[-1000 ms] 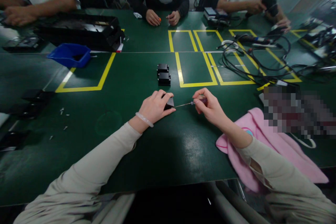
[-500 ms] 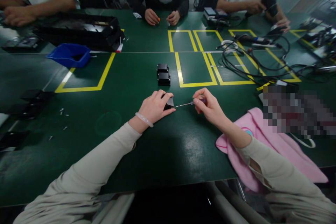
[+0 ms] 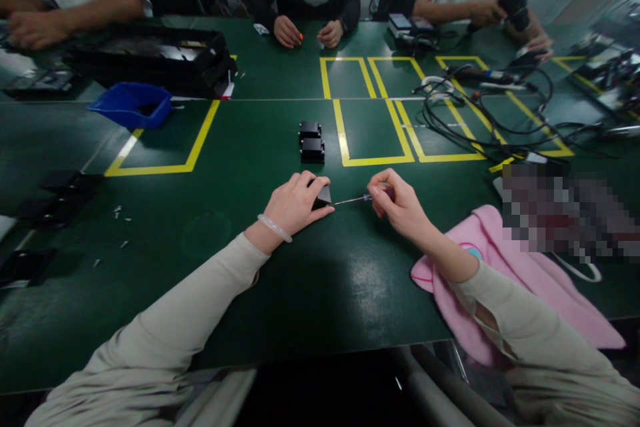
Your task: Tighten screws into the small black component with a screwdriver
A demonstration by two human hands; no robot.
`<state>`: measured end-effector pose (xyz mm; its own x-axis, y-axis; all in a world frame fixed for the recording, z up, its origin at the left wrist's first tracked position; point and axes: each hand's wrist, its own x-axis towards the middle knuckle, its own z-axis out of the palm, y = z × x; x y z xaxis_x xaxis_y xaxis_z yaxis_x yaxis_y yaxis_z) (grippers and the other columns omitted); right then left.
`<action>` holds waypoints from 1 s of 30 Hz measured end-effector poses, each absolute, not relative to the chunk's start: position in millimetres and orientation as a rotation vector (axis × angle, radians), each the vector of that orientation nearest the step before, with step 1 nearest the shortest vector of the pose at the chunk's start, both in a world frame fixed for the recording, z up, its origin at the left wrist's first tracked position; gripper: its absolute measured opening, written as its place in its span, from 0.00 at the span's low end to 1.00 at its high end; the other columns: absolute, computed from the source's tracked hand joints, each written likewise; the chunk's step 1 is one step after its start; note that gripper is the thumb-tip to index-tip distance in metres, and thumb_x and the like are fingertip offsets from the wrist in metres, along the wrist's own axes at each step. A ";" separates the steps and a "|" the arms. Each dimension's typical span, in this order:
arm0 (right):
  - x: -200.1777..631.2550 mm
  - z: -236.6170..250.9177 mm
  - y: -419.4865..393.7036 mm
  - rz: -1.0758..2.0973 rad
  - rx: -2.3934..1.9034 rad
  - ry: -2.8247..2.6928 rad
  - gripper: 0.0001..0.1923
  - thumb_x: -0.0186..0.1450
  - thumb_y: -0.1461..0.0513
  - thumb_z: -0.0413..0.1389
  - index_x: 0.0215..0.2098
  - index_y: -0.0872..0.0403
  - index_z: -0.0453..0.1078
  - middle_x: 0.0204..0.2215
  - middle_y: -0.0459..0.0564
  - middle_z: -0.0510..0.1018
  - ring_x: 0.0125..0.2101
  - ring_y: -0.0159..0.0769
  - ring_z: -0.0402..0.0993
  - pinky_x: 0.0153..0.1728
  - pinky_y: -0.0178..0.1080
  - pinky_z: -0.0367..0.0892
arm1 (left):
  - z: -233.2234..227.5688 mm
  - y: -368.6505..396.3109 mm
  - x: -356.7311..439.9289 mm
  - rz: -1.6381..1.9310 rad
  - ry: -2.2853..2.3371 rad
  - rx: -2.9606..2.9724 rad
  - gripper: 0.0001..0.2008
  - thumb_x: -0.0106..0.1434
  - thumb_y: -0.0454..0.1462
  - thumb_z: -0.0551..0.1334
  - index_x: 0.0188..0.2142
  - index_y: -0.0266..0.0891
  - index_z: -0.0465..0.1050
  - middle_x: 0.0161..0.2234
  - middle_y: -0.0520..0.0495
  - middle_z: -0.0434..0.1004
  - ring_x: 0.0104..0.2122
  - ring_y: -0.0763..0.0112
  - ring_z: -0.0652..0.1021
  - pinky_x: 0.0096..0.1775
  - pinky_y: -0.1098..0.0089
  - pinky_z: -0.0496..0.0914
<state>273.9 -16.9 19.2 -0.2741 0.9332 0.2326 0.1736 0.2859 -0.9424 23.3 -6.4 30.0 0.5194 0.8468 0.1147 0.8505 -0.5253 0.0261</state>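
My left hand [image 3: 297, 203] is closed around a small black box [image 3: 323, 195], pressing it against the green tabletop; the fingers cover much of it. Between the fingers and thumb of my right hand [image 3: 395, 200] is the handle of a screwdriver [image 3: 354, 199]. Its thin shaft points left, and the tip meets the lower right corner of the box. Whether a screw sits under the tip is too small to tell. Just beyond my left hand, two similar black boxes [image 3: 312, 149] stand one behind the other.
Loose screws [image 3: 118, 211] and black parts [image 3: 57, 203] lie to the left. Farther back are a blue scoop-shaped bin [image 3: 133, 104] and a long black tray [image 3: 200, 57]. Cables [image 3: 450, 127] spread at the right, above a pink cloth [image 3: 480, 240]. Co-workers sit across the table [image 3: 260, 307].
My two hands, the box and the screwdriver keep nearly the same place. The fingers of my right hand have shifted very slightly on the handle.
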 end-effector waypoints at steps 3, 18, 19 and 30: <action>274.2 19.4 -17.2 1.060 -0.999 -1.671 0.09 0.73 0.55 0.57 0.43 0.50 0.63 0.22 0.36 0.66 0.19 0.27 0.64 0.23 0.36 0.58 | 30.0 -6.4 23.4 -0.165 -1.518 -2.708 0.26 0.71 0.51 0.63 0.61 0.40 0.66 0.53 0.39 0.73 0.51 0.55 0.75 0.44 0.63 0.73; 274.9 19.6 -17.1 1.074 -1.008 -1.662 0.08 0.72 0.56 0.57 0.45 0.50 0.64 0.24 0.37 0.67 0.20 0.27 0.65 0.24 0.36 0.60 | 29.9 -6.1 22.5 -0.178 -1.510 -2.717 0.25 0.71 0.51 0.63 0.60 0.41 0.65 0.53 0.39 0.73 0.50 0.55 0.75 0.43 0.63 0.73; 274.6 19.8 -17.2 1.072 -1.018 -1.669 0.08 0.73 0.55 0.57 0.44 0.50 0.63 0.22 0.37 0.67 0.20 0.27 0.64 0.24 0.36 0.59 | 30.0 -6.1 22.5 -0.178 -1.511 -2.718 0.25 0.71 0.51 0.63 0.61 0.41 0.65 0.53 0.39 0.73 0.50 0.55 0.75 0.43 0.63 0.73; 273.8 20.2 -18.0 1.038 -1.021 -1.684 0.07 0.72 0.57 0.57 0.44 0.50 0.63 0.23 0.37 0.66 0.20 0.28 0.64 0.25 0.36 0.59 | 29.4 -6.1 22.6 -0.178 -1.513 -2.714 0.25 0.71 0.51 0.63 0.61 0.40 0.66 0.53 0.39 0.73 0.51 0.55 0.75 0.43 0.62 0.73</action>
<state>273.8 -18.0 20.2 -0.2706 0.9281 0.2559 0.1883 0.3117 -0.9313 22.6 -6.1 29.4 0.5208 0.8461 0.1139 0.8494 -0.5269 0.0303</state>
